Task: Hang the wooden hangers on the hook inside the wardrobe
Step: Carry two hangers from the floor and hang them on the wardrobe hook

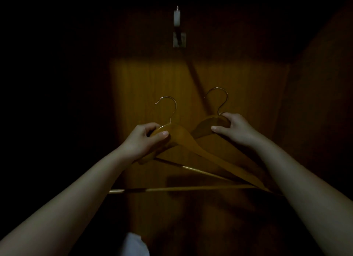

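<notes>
Above both hands, wardrobe hook [177,26] waits; left hand [145,139] grips near wooden hanger [191,143], right hand [233,128] grips far wooden hanger [205,124]. Best lift one at a time, wire hook leading.

A single wide-angle view, worn on the person's head, faces forward into a dim wardrobe. It is close in, so the forearms fill the lower corners. The left hand [145,139], gripping the left hanger [183,139], and the right hand [233,129], gripping the right hanger [204,124], sit near mid-frame. Behind the hands stands the wooden back panel [152,80]. The hook [178,38] lies well above them, near the top edge and sideways between the two hands.
</notes>
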A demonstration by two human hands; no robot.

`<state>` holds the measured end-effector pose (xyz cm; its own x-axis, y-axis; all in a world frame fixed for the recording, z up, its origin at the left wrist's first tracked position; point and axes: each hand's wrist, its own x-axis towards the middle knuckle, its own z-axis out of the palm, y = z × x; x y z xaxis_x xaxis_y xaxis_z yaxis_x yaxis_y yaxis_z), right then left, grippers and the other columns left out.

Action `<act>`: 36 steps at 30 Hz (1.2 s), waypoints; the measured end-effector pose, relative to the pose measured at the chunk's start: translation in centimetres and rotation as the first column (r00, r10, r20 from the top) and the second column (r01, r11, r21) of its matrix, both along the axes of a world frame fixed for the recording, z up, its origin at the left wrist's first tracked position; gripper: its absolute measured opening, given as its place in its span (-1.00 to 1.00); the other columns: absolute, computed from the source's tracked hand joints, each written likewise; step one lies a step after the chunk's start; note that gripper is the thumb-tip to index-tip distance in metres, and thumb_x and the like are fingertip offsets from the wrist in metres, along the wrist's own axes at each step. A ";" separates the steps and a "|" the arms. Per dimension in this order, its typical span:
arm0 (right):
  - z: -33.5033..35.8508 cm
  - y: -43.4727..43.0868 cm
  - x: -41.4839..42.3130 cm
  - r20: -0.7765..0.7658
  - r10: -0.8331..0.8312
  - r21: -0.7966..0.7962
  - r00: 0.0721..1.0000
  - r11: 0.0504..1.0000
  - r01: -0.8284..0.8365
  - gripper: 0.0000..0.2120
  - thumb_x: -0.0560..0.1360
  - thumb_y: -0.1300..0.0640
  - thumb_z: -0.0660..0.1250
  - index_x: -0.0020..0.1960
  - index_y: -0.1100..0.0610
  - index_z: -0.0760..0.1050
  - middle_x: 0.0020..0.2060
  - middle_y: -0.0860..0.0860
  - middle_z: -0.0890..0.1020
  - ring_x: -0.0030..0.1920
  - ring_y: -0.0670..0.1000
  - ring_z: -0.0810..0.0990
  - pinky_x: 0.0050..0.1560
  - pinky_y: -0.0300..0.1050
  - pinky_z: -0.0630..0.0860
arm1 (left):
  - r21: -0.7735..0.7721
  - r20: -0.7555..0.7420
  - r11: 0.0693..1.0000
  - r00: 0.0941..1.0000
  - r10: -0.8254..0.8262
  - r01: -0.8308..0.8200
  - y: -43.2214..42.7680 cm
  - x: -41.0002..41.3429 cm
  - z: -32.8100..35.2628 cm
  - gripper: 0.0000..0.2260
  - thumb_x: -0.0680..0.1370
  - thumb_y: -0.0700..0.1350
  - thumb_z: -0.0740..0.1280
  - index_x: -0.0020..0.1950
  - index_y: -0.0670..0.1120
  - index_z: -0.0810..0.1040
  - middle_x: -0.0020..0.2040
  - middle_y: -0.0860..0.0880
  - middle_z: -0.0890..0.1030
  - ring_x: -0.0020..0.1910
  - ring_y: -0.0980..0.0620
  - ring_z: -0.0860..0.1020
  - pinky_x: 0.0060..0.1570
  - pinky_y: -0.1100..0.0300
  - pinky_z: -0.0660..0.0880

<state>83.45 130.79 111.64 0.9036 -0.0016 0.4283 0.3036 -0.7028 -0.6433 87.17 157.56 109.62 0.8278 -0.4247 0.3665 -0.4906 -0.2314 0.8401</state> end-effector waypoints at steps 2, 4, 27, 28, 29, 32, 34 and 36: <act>2.4 -0.3 1.6 0.044 0.005 -0.028 0.999 1.000 -0.004 -0.84 0.49 0.17 0.33 0.05 0.15 0.45 -0.22 -0.09 0.52 -0.24 -0.17 0.52 -0.38 -0.48 0.44 | -0.017 0.038 1.000 0.999 0.010 -0.009 -0.4 1.1 2.2 -0.83 0.54 -0.08 0.30 -0.01 -0.16 0.58 -0.20 -0.04 0.61 -0.31 0.15 0.59 -0.33 0.31 0.49; 4.7 -0.6 3.4 0.100 -0.007 -0.052 0.995 0.999 0.013 -0.76 0.49 0.14 0.34 0.12 0.16 0.43 -0.10 -0.03 0.54 -0.14 -0.09 0.54 -0.23 -0.38 0.45 | -0.036 0.059 0.999 0.998 0.024 -0.022 -0.7 2.2 4.2 -0.84 0.54 -0.08 0.29 0.00 -0.15 0.58 -0.20 -0.03 0.62 -0.32 0.16 0.60 -0.34 0.31 0.50; 18.1 1.3 19.7 0.208 -0.058 -0.081 0.976 0.994 0.076 -0.17 0.47 0.11 0.36 0.53 0.01 -0.11 0.51 0.12 0.11 0.50 0.16 0.09 0.47 0.19 0.12 | -0.180 0.051 0.975 0.989 0.142 -0.130 -0.5 10.4 11.0 -0.81 0.52 -0.03 0.28 -0.01 -0.11 0.60 -0.15 -0.06 0.66 -0.31 0.18 0.64 -0.41 0.42 0.48; 18.1 1.6 20.1 0.199 -0.057 -0.078 0.978 0.994 0.074 -0.18 0.46 0.10 0.37 0.53 0.02 -0.08 0.50 0.12 0.15 0.50 0.16 0.11 0.47 0.19 0.14 | -0.168 0.059 0.977 0.988 0.143 -0.131 -0.4 10.5 10.9 -0.80 0.51 -0.03 0.28 -0.02 -0.12 0.60 -0.14 -0.08 0.66 -0.30 0.16 0.64 -0.40 0.42 0.49; 18.0 1.9 20.3 0.190 -0.053 -0.077 0.980 0.995 0.068 -0.20 0.45 0.11 0.39 0.52 0.02 -0.03 0.48 0.12 0.19 0.49 0.16 0.15 0.46 0.18 0.16 | -0.157 0.069 0.978 0.987 0.146 -0.134 -0.3 10.6 10.8 -0.79 0.51 -0.02 0.29 -0.03 -0.13 0.60 -0.13 -0.10 0.66 -0.29 0.14 0.64 -0.39 0.42 0.50; 17.4 2.6 21.1 0.179 -0.036 -0.119 0.983 0.991 0.058 -0.25 0.43 0.15 0.41 0.50 0.04 0.09 0.43 0.12 0.30 0.45 0.16 0.24 0.43 0.15 0.21 | -0.165 0.081 0.976 0.984 0.157 -0.142 -0.2 10.7 10.3 -0.79 0.51 -0.06 0.30 -0.02 -0.17 0.60 -0.16 -0.10 0.65 -0.32 0.15 0.63 -0.41 0.42 0.48; 16.8 3.0 21.4 0.186 -0.060 -0.178 0.981 0.979 0.094 -0.23 0.43 0.13 0.41 0.50 0.05 0.06 0.43 0.11 0.32 0.44 0.17 0.25 0.44 0.17 0.20 | -0.177 0.075 0.974 0.985 0.157 -0.142 -0.2 10.8 10.0 -0.80 0.52 -0.10 0.29 0.00 -0.21 0.59 -0.21 -0.08 0.64 -0.38 0.19 0.61 -0.46 0.43 0.44; 16.4 3.4 21.4 0.192 -0.107 -0.209 0.976 0.967 0.148 -0.21 0.45 0.11 0.39 0.52 0.05 0.00 0.44 0.11 0.30 0.46 0.17 0.22 0.46 0.18 0.15 | -0.183 0.072 0.972 0.984 0.164 -0.149 -0.1 10.8 9.8 -0.81 0.52 -0.12 0.29 -0.02 -0.22 0.59 -0.22 -0.07 0.62 -0.42 0.21 0.59 -0.48 0.44 0.43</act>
